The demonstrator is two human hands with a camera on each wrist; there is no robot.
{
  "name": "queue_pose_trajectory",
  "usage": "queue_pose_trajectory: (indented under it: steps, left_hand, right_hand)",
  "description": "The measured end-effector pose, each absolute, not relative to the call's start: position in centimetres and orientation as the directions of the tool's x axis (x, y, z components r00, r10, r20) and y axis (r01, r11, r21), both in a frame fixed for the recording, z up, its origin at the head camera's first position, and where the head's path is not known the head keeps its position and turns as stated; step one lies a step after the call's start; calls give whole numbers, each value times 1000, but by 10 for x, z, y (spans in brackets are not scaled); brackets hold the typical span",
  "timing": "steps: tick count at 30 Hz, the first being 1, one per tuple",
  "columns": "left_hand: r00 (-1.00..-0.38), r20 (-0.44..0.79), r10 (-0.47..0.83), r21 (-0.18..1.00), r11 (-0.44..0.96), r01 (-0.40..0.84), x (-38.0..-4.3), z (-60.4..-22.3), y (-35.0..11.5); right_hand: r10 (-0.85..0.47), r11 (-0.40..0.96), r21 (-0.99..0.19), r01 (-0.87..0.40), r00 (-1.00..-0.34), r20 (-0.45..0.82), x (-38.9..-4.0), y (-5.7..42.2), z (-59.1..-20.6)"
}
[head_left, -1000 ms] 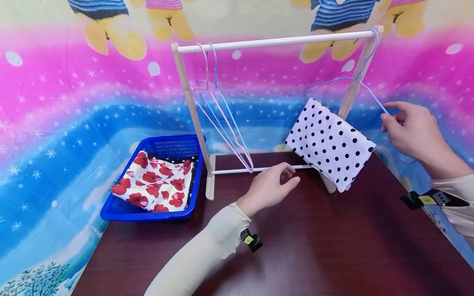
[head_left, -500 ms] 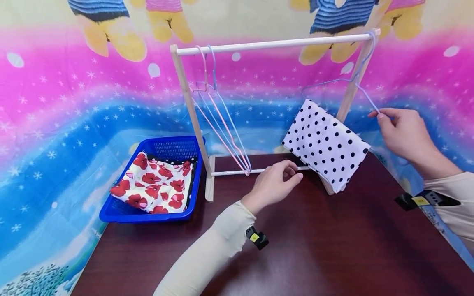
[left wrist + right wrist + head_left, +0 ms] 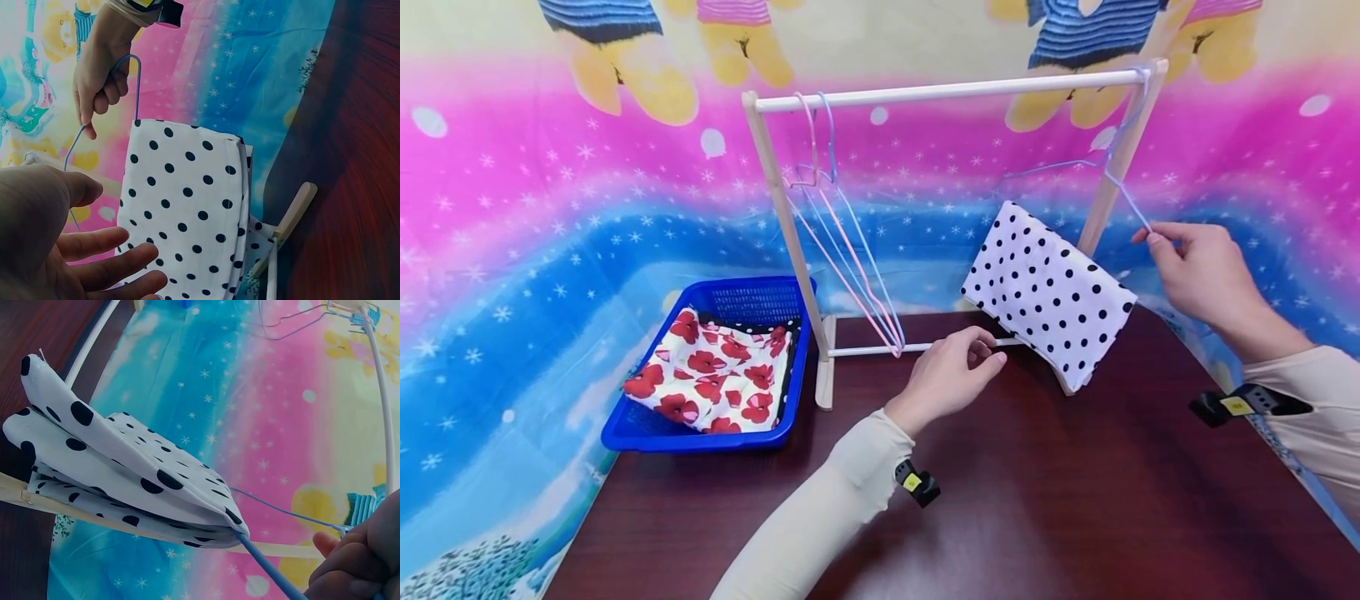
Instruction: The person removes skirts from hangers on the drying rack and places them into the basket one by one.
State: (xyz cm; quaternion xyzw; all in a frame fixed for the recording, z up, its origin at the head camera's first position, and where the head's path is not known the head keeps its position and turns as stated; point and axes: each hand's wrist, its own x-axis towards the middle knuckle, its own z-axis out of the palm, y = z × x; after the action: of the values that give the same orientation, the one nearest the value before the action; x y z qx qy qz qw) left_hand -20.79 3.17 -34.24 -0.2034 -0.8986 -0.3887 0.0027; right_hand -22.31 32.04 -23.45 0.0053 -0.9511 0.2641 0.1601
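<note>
We find the right hand (image 3: pixel 1202 271) with thumb and fingers closed in a pinch on the sloping arm of a periwinkle wire hanger (image 3: pixel 1126 200). The hanger's hook sits over the rack's white top bar (image 3: pixel 955 90) at its right end, just beside the right wooden post (image 3: pixel 1138 125). A white cloth with black polka dots (image 3: pixel 1051 292) hangs folded over this hanger, tilted, its lower part above the counter (image 3: pixel 1037 500). We note that the cloth covers much of the post's lower part and the right end of the white bottom rail (image 3: pixel 865 350).

The left hand (image 3: pixel 943 371) holds nothing; its fingers are loosely bent, with the thumb apart. It is in front of the bottom rail, near the cloth, and blocks our view of part of that rail.

At the left end of the top bar we record a pink hanger (image 3: pixel 845 240) and a blue hanger (image 3: pixel 832 154) close together, near the left wooden post (image 3: pixel 782 200). Beside that post stands a blue plastic basket (image 3: pixel 700 442), containing a white cloth with red flowers (image 3: pixel 715 375) over a dark dotted one (image 3: pixel 745 327). A snowflake-printed backdrop (image 3: pixel 625 208) stands behind.
</note>
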Motion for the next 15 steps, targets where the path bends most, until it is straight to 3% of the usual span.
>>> queue_pose_trajectory:
  steps: [15]
  left_hand:
    - [-921,155,358,703,615,358,-211,-349,31]
  right_hand:
    - [34,889,-439,-132,-936,352,-226,307,-237]
